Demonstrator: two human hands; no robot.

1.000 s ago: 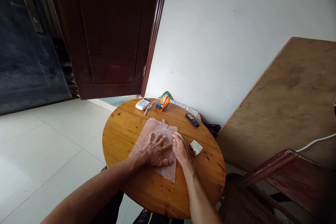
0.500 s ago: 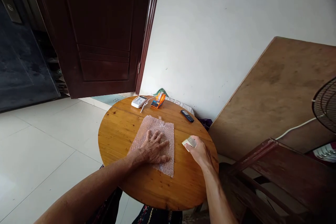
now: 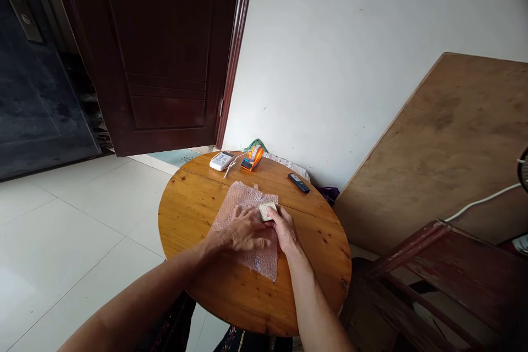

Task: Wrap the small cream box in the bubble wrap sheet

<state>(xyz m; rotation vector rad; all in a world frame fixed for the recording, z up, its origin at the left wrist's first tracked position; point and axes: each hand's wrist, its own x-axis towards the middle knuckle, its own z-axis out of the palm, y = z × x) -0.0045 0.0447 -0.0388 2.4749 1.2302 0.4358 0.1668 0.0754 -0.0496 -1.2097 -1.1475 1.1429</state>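
Observation:
A sheet of bubble wrap lies on the round wooden table. My left hand rests flat on the sheet with fingers spread. My right hand is closed on a small white box and holds it over the sheet's right part, right beside my left fingertips. Whether the box touches the sheet I cannot tell.
At the table's far edge sit a white device with a cord, an orange tape dispenser and a dark remote. A wooden board leans on the wall at right, a dark wooden chair stands near right, and a dark door is behind.
My right hand left the sheet, picked up the small box from the table at right, and has brought it back over the bubble wrap. My left hand stayed on the sheet.

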